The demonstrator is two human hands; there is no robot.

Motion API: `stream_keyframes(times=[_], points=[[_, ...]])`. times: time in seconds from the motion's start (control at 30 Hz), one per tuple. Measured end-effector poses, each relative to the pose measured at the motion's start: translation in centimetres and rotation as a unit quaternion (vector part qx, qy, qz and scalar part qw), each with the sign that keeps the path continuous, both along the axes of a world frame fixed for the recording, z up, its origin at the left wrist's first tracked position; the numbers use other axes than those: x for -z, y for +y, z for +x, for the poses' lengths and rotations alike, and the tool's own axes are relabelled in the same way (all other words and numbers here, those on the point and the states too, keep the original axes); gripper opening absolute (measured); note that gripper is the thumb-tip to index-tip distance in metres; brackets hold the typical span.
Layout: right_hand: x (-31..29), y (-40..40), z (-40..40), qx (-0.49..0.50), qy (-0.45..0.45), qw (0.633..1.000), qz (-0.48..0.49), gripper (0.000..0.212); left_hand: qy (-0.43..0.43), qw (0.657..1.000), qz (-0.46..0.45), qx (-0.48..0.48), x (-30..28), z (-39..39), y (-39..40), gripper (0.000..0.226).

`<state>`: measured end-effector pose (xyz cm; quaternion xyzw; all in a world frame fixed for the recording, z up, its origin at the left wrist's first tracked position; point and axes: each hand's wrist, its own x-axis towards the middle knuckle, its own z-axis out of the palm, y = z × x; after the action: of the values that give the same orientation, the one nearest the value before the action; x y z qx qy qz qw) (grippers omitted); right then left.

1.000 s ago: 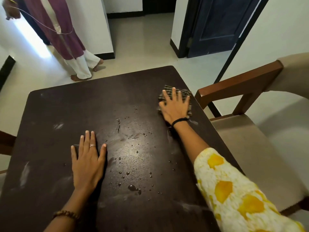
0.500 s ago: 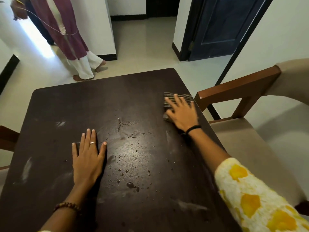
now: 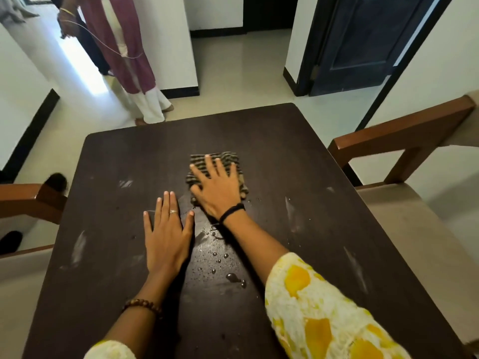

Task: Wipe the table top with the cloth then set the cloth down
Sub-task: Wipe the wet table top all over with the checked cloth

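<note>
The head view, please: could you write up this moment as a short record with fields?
table: dark wood, smeared
cloth: striped, flat on the table, mid-top
right hand: fingers spread, pressing the cloth
left hand: flat on bare table, beside the right
water drops: unwiped, between the forearms
chair: at the right edge
task state: wiping unfinished

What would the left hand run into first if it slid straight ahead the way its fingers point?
Probably nothing: the left hand points up the table, and the cloth under the right hand lies just to its right. Bare wood ahead to the far edge.
</note>
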<state>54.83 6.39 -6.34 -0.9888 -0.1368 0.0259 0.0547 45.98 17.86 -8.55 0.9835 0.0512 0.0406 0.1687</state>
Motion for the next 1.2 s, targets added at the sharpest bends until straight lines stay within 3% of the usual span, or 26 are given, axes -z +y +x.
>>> stream_keyframes(times=[0.13, 0.33, 0.43, 0.53, 0.73, 0.87, 1.07, 1.2], points=[[-0.1, -4.7, -0.6, -0.049, -0.022, 0.998, -0.018, 0.051, 0.007, 1.000, -0.003, 0.007, -0.2, 0.0, 0.1, 0.063], [0.1, -13.0, -1.1, 0.140, -0.013, 0.990, -0.007, 0.051, -0.007, 0.981, -0.180, 0.075, -2.3, -1.2, 3.3, 0.061], [-0.2, -10.2, -1.9, 0.167, -0.012, 0.986, -0.007, 0.052, -0.042, 0.993, -0.109, 0.029, -2.3, -2.7, 9.4, 0.055], [0.0, -5.6, -1.7, 0.140, -0.021, 0.990, -0.007, 0.052, -0.004, 0.998, -0.031, -0.046, -0.9, -4.1, 14.9, 0.051], [0.1, 3.5, -1.7, 0.030, 0.002, 1.000, 0.006, 0.053, 0.020, 0.997, 0.002, -0.074, 1.0, -4.1, 16.5, 0.052], [-0.1, 1.1, -2.4, -0.037, -0.008, 0.999, 0.002, 0.050, 0.013, 0.998, 0.006, -0.066, 1.0, -4.2, 16.6, 0.053], [0.1, -7.0, -1.0, 0.144, -0.029, 0.989, -0.003, 0.050, -0.001, 0.997, 0.018, -0.072, 0.4, -4.4, 15.9, 0.053], [0.1, -3.0, 0.2, 0.180, -0.034, 0.983, -0.007, 0.051, -0.007, 0.997, 0.009, -0.073, 0.3, -4.4, 15.6, 0.051]])
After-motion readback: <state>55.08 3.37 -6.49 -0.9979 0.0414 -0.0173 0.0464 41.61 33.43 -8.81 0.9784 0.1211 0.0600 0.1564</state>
